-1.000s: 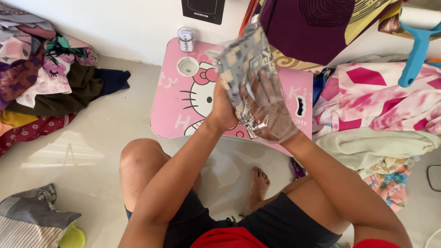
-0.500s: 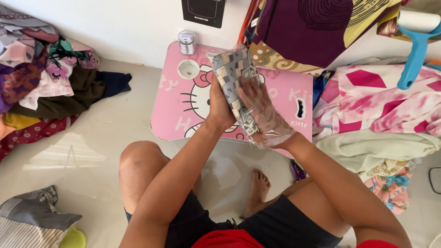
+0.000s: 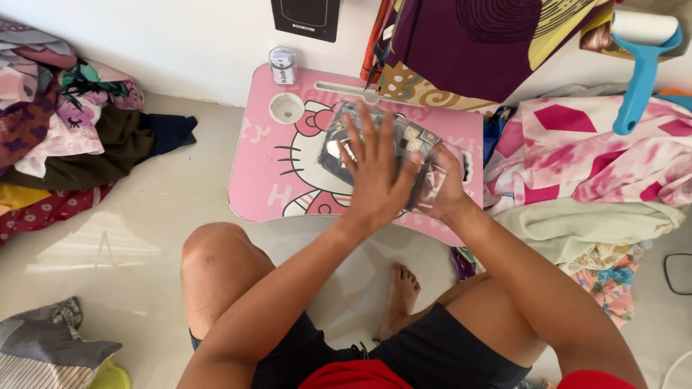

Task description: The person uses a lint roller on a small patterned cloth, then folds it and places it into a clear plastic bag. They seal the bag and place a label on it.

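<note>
A folded cloth (image 3: 375,144) lies on the lap table (image 3: 267,180), probably flat, a small jar (image 3: 282,65) behind it.

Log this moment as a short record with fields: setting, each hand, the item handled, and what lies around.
setting: person seated on a pale floor at a low pink lap table with a cartoon cat print
left hand: flat, fingers spread, on top of the packet
right hand: at the packet's right end, under clear wrap
packet: folded patterned cloth in clear plastic, lying on the table
on table: small jar at the far edge
left: clothes pile
right: pink floral cloth, blue lint roller
</note>
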